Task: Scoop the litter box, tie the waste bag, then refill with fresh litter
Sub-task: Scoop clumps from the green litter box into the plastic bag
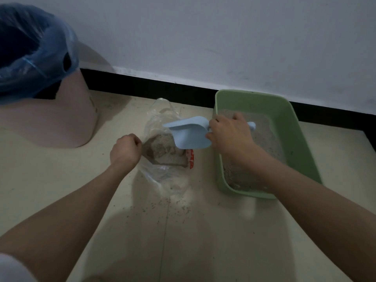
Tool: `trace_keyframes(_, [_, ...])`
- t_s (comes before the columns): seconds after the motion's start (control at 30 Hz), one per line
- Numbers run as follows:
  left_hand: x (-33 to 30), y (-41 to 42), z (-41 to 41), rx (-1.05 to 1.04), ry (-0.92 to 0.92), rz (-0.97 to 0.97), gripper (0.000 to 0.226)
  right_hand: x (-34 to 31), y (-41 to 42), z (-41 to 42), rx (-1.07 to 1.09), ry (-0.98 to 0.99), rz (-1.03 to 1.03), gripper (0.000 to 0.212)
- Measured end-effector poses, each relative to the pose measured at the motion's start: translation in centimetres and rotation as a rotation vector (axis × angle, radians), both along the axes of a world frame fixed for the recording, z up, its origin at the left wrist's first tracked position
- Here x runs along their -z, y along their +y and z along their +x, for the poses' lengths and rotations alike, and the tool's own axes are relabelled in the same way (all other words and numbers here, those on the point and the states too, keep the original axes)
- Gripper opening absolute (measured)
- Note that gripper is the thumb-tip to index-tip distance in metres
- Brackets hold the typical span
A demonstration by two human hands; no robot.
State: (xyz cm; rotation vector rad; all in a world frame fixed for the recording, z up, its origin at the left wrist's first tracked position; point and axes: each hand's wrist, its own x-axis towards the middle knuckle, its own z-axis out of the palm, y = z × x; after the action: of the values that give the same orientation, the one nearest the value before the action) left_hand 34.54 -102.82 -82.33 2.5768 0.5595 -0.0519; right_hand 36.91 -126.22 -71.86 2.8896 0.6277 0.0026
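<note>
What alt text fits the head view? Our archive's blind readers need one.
A person's right hand holds a light blue scoop over a clear plastic bag of grey litter, which the left hand grips at its edge. A green litter box sits to the right, a blue-lined bin to the left.

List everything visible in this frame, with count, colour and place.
Litter box: one, green, on the floor at right, by the wall, grey litter inside.
Scoop: one, light blue, over the bag.
Bag: one, clear plastic, on the floor left of the box, litter inside.
Bin: one, pale pink with a blue liner, far left.
Spilled grains: scattered, grey, on the floor near the bag.
Left hand: grips the bag's edge.
Right hand: holds the scoop's handle.
</note>
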Motion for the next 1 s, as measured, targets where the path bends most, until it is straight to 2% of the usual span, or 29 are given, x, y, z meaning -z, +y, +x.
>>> trace_keyframes(0.13, [-0.4, -2.0, 0.2, 0.091, -0.093, 0.084, 0.021, -0.7, -3.8, -0.5, 0.144, 0.045, 0.135, 0.027])
trace_keyframes(0.27, [-1.1, -6.1, 0.3, 0.203, -0.249, 0.008, 0.024, -0.5, -8.9, -1.1, 0.34, 0.048, 0.245, 0.025])
trace_keyframes(0.43, [-0.4, -12.5, -0.8, 0.499, -0.229, -0.066, 0.032, 0.9, -15.0, -2.5, 0.57, 0.052, 0.344, 0.029])
trace_keyframes(0.53, [0.6, -16.2, -1.7, 0.681, -0.2, -0.052, 0.056, 1.8, -18.1, -2.9, 0.633, 0.142, 0.235, 0.033])
trace_keyframes(0.67, [1.4, -19.6, -2.5, 0.674, -0.099, -0.038, 0.051, 3.3, -21.2, -3.6, 0.645, 0.233, 0.057, 0.03])
trace_keyframes(0.87, [2.5, -20.6, -2.4, 0.712, 0.012, 0.05, 0.059, 5.2, -22.9, -2.7, 0.544, 0.28, -0.145, 0.031])
trace_keyframes(1.0, [3.0, -20.5, -2.4, 0.705, -0.003, 0.065, 0.065, 6.7, -22.5, -1.9, 0.501, 0.332, -0.127, 0.027])
